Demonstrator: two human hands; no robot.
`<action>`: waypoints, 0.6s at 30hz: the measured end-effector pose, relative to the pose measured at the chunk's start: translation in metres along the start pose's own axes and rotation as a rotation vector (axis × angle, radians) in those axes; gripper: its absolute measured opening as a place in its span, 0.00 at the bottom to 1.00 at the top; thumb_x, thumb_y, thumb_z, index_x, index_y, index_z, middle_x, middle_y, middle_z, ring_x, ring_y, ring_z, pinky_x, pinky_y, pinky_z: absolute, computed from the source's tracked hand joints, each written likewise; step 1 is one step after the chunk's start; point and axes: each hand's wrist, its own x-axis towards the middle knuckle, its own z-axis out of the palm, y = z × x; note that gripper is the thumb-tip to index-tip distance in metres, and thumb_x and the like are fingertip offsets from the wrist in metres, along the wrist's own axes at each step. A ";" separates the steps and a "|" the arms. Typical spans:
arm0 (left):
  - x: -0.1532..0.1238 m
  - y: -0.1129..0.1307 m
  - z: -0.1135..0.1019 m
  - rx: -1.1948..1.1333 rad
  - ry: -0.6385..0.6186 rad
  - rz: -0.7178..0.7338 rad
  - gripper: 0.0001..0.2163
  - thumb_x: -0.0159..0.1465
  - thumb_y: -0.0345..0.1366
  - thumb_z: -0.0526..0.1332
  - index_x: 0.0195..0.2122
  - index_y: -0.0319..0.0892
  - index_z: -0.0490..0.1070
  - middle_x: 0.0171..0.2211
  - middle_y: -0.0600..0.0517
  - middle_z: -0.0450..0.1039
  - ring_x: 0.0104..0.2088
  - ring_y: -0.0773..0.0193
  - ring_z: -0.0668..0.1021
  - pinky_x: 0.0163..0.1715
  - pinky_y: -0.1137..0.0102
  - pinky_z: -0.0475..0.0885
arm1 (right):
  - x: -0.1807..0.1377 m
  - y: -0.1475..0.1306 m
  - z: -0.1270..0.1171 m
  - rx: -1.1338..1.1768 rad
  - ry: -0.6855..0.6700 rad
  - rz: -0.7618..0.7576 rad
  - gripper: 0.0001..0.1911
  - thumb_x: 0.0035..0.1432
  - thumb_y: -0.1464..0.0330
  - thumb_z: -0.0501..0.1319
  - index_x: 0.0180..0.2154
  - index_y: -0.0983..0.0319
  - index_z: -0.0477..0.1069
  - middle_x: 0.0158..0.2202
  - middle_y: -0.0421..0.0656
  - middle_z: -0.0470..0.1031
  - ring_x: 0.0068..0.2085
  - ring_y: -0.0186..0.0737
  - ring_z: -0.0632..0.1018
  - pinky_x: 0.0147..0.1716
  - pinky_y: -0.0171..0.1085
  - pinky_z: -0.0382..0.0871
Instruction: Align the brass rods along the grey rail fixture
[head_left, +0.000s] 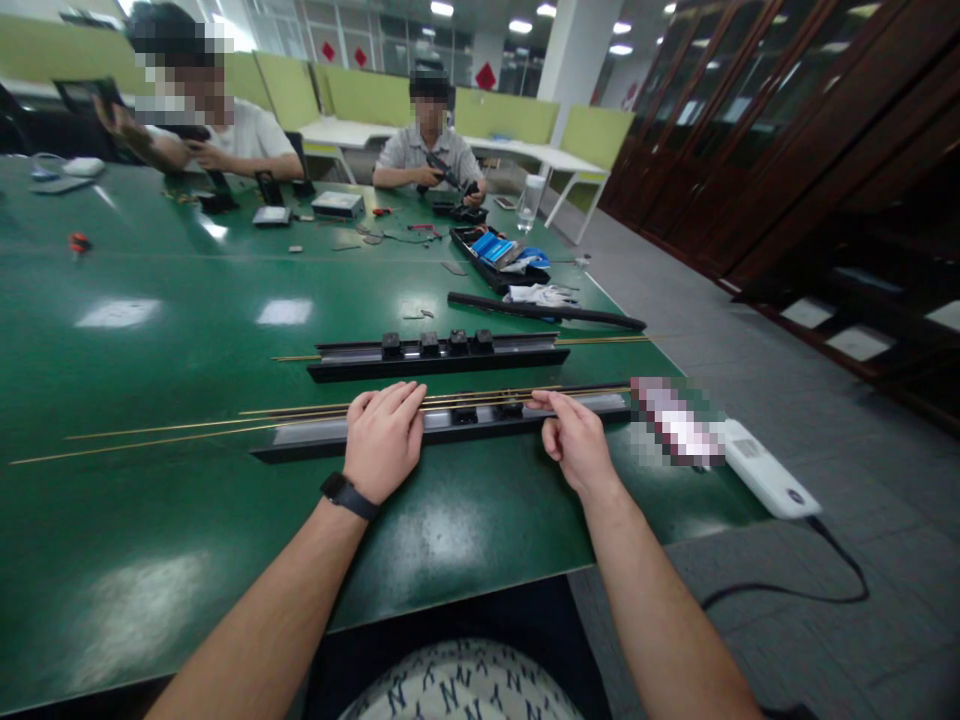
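Observation:
A long black rail (465, 425) with small black blocks lies across the green table (150, 540) in front of me. Thin brass rods (187, 425) run along its top and stick out to the left. My left hand (384, 440), with a watch on its wrist, rests flat on the rail, fingers stretched over the rods. My right hand (574, 440) sits further right on the rail, its fingers curled and its fingertips pinched at the rods. A second black rail (439, 355) with several blocks lies just behind, with a brass rod through it.
A black bar (547, 312), a black tray (499, 262) with blue packets and a clear cup (529, 202) lie further back. A white device (765, 468) with a cable overhangs the table's right edge. Two people sit at the far side with tools. Dark cabinets line the right wall.

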 end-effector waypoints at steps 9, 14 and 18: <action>0.000 0.002 -0.001 -0.003 0.005 -0.010 0.17 0.74 0.34 0.55 0.59 0.47 0.77 0.59 0.47 0.81 0.60 0.50 0.80 0.61 0.50 0.63 | -0.001 0.002 0.000 0.000 -0.013 -0.020 0.22 0.61 0.51 0.69 0.44 0.62 0.84 0.41 0.49 0.86 0.15 0.25 0.66 0.10 0.29 0.50; 0.000 0.002 -0.001 -0.001 0.005 -0.008 0.17 0.74 0.35 0.55 0.60 0.48 0.77 0.59 0.47 0.81 0.60 0.50 0.80 0.61 0.50 0.63 | -0.001 0.002 -0.001 -0.001 -0.032 -0.020 0.22 0.61 0.50 0.70 0.45 0.62 0.84 0.43 0.50 0.86 0.16 0.24 0.66 0.10 0.29 0.51; 0.000 0.001 0.000 0.003 0.016 -0.001 0.16 0.74 0.35 0.56 0.59 0.46 0.77 0.59 0.46 0.81 0.60 0.50 0.80 0.60 0.50 0.63 | -0.001 0.003 -0.002 -0.013 -0.035 -0.012 0.23 0.60 0.50 0.70 0.45 0.62 0.85 0.44 0.50 0.86 0.16 0.24 0.66 0.10 0.28 0.51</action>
